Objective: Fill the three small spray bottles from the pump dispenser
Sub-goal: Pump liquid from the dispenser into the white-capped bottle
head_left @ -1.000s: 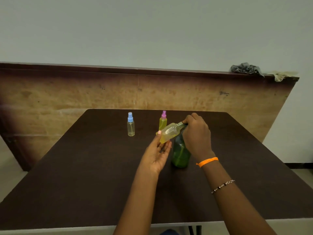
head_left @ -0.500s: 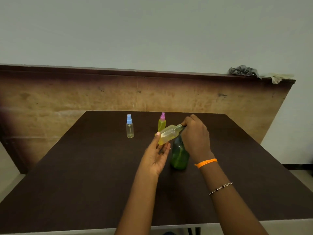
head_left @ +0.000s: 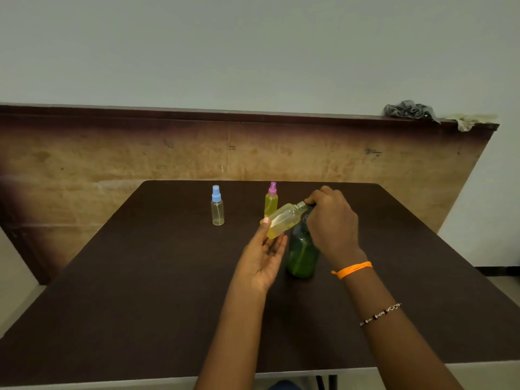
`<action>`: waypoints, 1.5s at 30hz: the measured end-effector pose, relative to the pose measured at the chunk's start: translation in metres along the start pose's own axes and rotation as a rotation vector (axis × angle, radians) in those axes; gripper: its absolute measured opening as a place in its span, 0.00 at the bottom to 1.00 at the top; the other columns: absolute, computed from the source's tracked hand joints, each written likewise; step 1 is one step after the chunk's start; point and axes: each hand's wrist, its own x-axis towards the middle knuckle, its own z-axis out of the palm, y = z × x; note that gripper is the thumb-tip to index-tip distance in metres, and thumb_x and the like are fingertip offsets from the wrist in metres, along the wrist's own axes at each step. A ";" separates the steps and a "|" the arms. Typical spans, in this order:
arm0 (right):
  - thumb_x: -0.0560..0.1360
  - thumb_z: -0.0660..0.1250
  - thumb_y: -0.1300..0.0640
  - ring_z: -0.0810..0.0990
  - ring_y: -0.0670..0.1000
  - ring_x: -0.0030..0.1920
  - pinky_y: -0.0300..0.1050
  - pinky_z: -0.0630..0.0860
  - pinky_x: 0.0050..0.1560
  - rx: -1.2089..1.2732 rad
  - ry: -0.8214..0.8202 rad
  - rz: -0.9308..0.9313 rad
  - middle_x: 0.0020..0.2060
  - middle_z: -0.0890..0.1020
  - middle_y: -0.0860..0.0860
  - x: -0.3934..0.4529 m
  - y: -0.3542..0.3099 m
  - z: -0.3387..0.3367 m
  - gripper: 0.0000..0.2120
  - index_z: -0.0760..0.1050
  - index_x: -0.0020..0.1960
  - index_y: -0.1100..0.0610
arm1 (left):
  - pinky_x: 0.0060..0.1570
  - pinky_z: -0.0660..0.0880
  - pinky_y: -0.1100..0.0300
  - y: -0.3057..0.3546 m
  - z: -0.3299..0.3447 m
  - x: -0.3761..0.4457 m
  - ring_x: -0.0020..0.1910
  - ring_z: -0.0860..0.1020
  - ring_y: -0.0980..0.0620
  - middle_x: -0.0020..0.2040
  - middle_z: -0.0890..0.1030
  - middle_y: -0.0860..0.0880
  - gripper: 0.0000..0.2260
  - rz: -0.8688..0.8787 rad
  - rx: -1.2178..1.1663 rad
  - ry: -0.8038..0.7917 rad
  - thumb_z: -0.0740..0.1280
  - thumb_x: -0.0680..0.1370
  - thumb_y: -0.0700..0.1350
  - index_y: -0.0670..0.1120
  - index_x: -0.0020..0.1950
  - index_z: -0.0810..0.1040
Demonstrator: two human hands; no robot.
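A green pump dispenser (head_left: 301, 253) stands on the dark table (head_left: 140, 277). My right hand (head_left: 332, 223) covers its pump head from above, so the head is hidden. My left hand (head_left: 264, 254) holds an uncapped small bottle (head_left: 284, 219) of yellowish liquid, tilted with its threaded neck up against the dispenser's spout by my right fingers. Two capped spray bottles stand upright farther back: a blue-capped one (head_left: 217, 205), nearly clear, and a pink-capped one (head_left: 271, 199) holding yellow-green liquid.
A wooden panel (head_left: 112, 153) rises behind the table, with a grey crumpled cloth (head_left: 409, 110) and a pale rag (head_left: 470, 121) on its top ledge at the right. The table's near edge (head_left: 112, 380) runs along the bottom.
The hands, the tilted bottle and the dispenser keep the same pose; only the view has shifted slightly.
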 end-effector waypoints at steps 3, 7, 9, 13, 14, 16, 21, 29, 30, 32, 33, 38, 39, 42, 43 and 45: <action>0.69 0.54 0.66 0.76 0.57 0.40 0.44 0.68 0.28 -0.029 0.121 -0.062 0.40 0.78 0.56 -0.017 0.002 0.012 0.14 0.78 0.45 0.63 | 0.55 0.73 0.55 -0.001 -0.004 0.004 0.48 0.78 0.48 0.48 0.78 0.41 0.10 -0.004 -0.002 -0.001 0.68 0.75 0.41 0.39 0.54 0.75; 0.66 0.60 0.69 0.75 0.58 0.40 0.46 0.72 0.28 -0.035 0.164 -0.095 0.39 0.78 0.56 -0.022 0.004 0.017 0.10 0.78 0.44 0.63 | 0.56 0.73 0.54 -0.002 -0.007 0.004 0.48 0.78 0.47 0.49 0.78 0.40 0.10 -0.015 -0.011 0.005 0.68 0.75 0.41 0.39 0.53 0.75; 0.63 0.67 0.72 0.75 0.59 0.40 0.47 0.71 0.29 -0.043 0.132 -0.091 0.37 0.79 0.56 -0.014 0.004 0.011 0.09 0.77 0.40 0.63 | 0.57 0.73 0.54 0.000 -0.005 0.003 0.48 0.78 0.47 0.49 0.78 0.40 0.09 -0.009 -0.001 -0.006 0.67 0.75 0.41 0.39 0.52 0.75; 0.64 0.66 0.71 0.73 0.59 0.43 0.45 0.65 0.33 -0.053 0.031 -0.077 0.38 0.80 0.55 0.005 0.002 0.000 0.07 0.79 0.40 0.62 | 0.55 0.73 0.54 0.001 -0.002 0.001 0.48 0.78 0.47 0.48 0.78 0.41 0.09 -0.007 0.007 -0.018 0.67 0.75 0.41 0.39 0.53 0.75; 0.66 0.65 0.70 0.72 0.59 0.44 0.45 0.64 0.34 -0.030 0.029 -0.065 0.39 0.80 0.55 0.005 0.002 0.000 0.07 0.80 0.41 0.63 | 0.55 0.73 0.55 0.000 -0.002 0.001 0.48 0.78 0.47 0.48 0.78 0.41 0.09 -0.006 0.006 -0.019 0.67 0.75 0.41 0.39 0.53 0.75; 0.67 0.60 0.68 0.73 0.59 0.43 0.46 0.66 0.32 0.017 0.096 -0.046 0.39 0.79 0.55 -0.003 0.002 0.007 0.09 0.79 0.42 0.63 | 0.54 0.73 0.55 0.000 -0.003 0.003 0.48 0.78 0.48 0.48 0.78 0.41 0.11 0.004 0.005 -0.018 0.67 0.75 0.41 0.38 0.55 0.75; 0.72 0.52 0.62 0.74 0.57 0.37 0.47 0.72 0.25 0.021 0.242 -0.020 0.40 0.75 0.56 -0.032 0.003 0.034 0.14 0.75 0.46 0.63 | 0.46 0.80 0.55 -0.003 -0.012 0.008 0.48 0.78 0.47 0.49 0.79 0.40 0.14 -0.017 0.001 -0.015 0.68 0.75 0.42 0.38 0.58 0.74; 0.63 0.68 0.69 0.75 0.59 0.38 0.49 0.71 0.34 -0.033 0.161 -0.047 0.37 0.77 0.57 -0.008 -0.001 0.012 0.08 0.76 0.41 0.62 | 0.51 0.75 0.55 0.001 -0.004 0.005 0.48 0.78 0.48 0.49 0.78 0.41 0.10 -0.006 0.022 -0.023 0.67 0.75 0.42 0.38 0.53 0.75; 0.64 0.68 0.69 0.75 0.59 0.39 0.50 0.72 0.35 -0.022 0.169 -0.041 0.38 0.77 0.57 -0.008 0.000 0.014 0.08 0.77 0.42 0.62 | 0.51 0.75 0.55 0.000 -0.004 0.005 0.48 0.78 0.48 0.49 0.78 0.41 0.09 -0.007 0.023 -0.023 0.67 0.75 0.42 0.39 0.53 0.76; 0.68 0.63 0.67 0.74 0.58 0.40 0.50 0.72 0.36 -0.051 0.216 -0.048 0.40 0.77 0.56 -0.016 0.002 0.021 0.07 0.77 0.45 0.62 | 0.52 0.75 0.55 0.000 -0.005 0.006 0.48 0.78 0.48 0.48 0.79 0.41 0.10 -0.014 0.010 -0.018 0.67 0.75 0.42 0.38 0.53 0.76; 0.69 0.59 0.66 0.74 0.58 0.40 0.50 0.73 0.36 -0.073 0.240 -0.054 0.40 0.77 0.56 -0.022 0.003 0.025 0.09 0.76 0.46 0.62 | 0.52 0.75 0.54 -0.001 -0.007 0.007 0.48 0.78 0.47 0.48 0.79 0.41 0.10 -0.020 0.006 -0.018 0.67 0.75 0.42 0.38 0.53 0.76; 0.64 0.63 0.69 0.74 0.59 0.41 0.53 0.75 0.42 -0.061 0.202 -0.062 0.39 0.78 0.56 -0.019 0.004 0.021 0.10 0.76 0.43 0.62 | 0.53 0.74 0.54 0.000 -0.008 0.005 0.49 0.78 0.46 0.49 0.79 0.40 0.11 -0.036 -0.011 -0.015 0.68 0.75 0.41 0.38 0.54 0.75; 0.64 0.61 0.68 0.74 0.59 0.41 0.54 0.75 0.44 -0.064 0.193 -0.073 0.38 0.78 0.55 -0.015 0.003 0.018 0.09 0.77 0.42 0.61 | 0.54 0.73 0.54 0.001 -0.007 0.005 0.49 0.78 0.47 0.49 0.79 0.40 0.10 -0.034 -0.010 -0.017 0.68 0.75 0.41 0.38 0.54 0.75; 0.64 0.63 0.69 0.74 0.60 0.41 0.57 0.73 0.48 -0.044 0.129 -0.077 0.37 0.79 0.56 0.000 0.002 0.006 0.08 0.78 0.40 0.61 | 0.54 0.74 0.55 0.000 -0.004 0.003 0.47 0.78 0.48 0.48 0.79 0.41 0.08 -0.019 0.008 -0.028 0.67 0.75 0.41 0.39 0.52 0.75; 0.65 0.65 0.70 0.73 0.61 0.42 0.56 0.72 0.48 -0.020 0.084 -0.060 0.38 0.80 0.57 0.003 0.002 0.004 0.08 0.79 0.40 0.62 | 0.53 0.75 0.55 0.000 -0.004 0.003 0.47 0.78 0.48 0.48 0.79 0.41 0.08 -0.017 0.009 -0.028 0.67 0.75 0.41 0.38 0.51 0.75; 0.66 0.64 0.70 0.73 0.60 0.44 0.54 0.72 0.42 0.045 0.038 -0.018 0.41 0.79 0.57 0.001 0.001 0.004 0.08 0.79 0.44 0.62 | 0.51 0.76 0.56 -0.001 -0.004 0.003 0.47 0.78 0.48 0.48 0.79 0.41 0.09 -0.014 0.004 -0.029 0.67 0.75 0.42 0.38 0.52 0.75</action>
